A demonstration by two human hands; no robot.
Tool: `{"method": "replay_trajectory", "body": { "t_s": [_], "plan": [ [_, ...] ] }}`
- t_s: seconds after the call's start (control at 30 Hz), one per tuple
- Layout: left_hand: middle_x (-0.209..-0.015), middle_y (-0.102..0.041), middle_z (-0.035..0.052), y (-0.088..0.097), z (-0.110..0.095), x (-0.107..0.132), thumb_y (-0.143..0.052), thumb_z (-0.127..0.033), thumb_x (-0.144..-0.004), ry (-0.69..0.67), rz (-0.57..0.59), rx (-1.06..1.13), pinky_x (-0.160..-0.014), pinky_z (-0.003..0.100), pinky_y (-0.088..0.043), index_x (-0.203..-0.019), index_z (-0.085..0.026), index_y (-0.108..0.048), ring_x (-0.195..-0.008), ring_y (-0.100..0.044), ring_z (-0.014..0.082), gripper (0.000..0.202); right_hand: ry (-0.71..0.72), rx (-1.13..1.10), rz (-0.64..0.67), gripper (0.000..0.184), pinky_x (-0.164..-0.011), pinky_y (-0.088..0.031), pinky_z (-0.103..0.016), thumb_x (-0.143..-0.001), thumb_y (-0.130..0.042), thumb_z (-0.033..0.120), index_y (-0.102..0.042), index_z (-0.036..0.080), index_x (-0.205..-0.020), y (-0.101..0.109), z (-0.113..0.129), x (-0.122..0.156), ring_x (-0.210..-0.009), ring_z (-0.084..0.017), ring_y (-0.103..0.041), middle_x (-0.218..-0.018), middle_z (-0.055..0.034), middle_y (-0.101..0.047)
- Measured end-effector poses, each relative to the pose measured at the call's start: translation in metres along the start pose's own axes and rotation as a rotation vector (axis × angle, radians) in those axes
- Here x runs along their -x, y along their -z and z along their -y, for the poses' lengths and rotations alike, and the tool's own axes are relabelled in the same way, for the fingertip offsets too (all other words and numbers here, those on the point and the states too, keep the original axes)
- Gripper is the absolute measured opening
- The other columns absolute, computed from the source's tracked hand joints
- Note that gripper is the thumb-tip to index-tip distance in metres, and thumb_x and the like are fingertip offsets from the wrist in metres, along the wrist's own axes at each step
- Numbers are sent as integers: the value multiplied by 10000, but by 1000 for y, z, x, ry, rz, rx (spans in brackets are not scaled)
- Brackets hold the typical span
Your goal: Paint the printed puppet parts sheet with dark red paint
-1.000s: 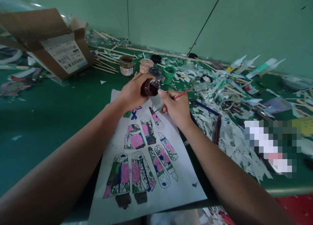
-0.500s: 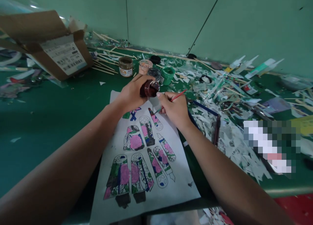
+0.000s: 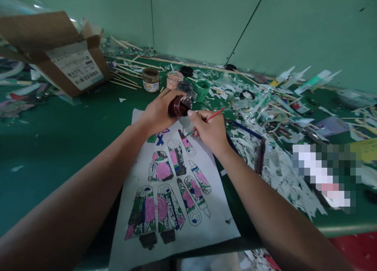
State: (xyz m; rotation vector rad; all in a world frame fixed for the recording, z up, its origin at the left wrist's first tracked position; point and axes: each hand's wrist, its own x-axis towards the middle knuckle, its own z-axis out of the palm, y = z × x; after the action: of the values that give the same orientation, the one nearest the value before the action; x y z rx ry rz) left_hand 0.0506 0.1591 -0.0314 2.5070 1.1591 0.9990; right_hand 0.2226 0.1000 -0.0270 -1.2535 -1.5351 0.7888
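My left hand (image 3: 160, 110) is wrapped round a small jar of dark red paint (image 3: 180, 107), tilted with its mouth toward my right hand. My right hand (image 3: 210, 129) pinches a thin red paintbrush (image 3: 215, 114); its tip points down at a narrow printed shape near the top of the paper. The white paper sheet (image 3: 218, 220) lies under both hands, with several outlined shapes filled partly in pink, green, blue and black. Part of the sheet's upper end is hidden behind my hands.
Behind my hands stand open paint jars: a brown one (image 3: 150, 80), a peach one (image 3: 174, 79) and a green one (image 3: 202, 90). An open cardboard box (image 3: 76, 66) sits at the left. Paper scraps (image 3: 277, 176), thin sticks (image 3: 126, 76) and capped tubes (image 3: 313, 82) litter the back and right.
Both hands, the jar and the brush keep almost the same place. Only a very slight shift of the whole view shows.
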Motion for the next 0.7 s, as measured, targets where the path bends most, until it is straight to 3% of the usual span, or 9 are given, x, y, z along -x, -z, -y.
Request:
{"method": "replay_trajectory", "body": {
  "t_s": [0.4,0.57,0.7],
  "plan": [
    [-1231,-570,90,1,-2,0,-665,-103,-699,-19,-3,11,-930,323,-461,-1240,-191,-530,-1140,-563,235,565,36,14,8,460,-432,-368,-212,-860,-570,325,-383,209,-456,1,0,0,-364,-59,-446,-377,68,-421],
    [-1213,-571,76,-1,0,-1,-660,-98,-692,-1,-1,-12,-940,341,-461,-1247,-215,-520,-1117,-575,234,584,-23,-32,11,443,-417,-405,-212,-857,-571,313,-382,213,-469,3,0,0,-353,-62,-439,-394,79,-382],
    [-1225,-569,78,-1,1,-1,-664,-115,-696,-36,-12,-13,-954,342,-457,-1237,-206,-521,-1138,-565,237,568,37,5,20,470,-416,-382,-214,-862,-571,329,-370,212,-454,3,1,0,-367,-73,-470,-381,68,-393]
  ]
}}
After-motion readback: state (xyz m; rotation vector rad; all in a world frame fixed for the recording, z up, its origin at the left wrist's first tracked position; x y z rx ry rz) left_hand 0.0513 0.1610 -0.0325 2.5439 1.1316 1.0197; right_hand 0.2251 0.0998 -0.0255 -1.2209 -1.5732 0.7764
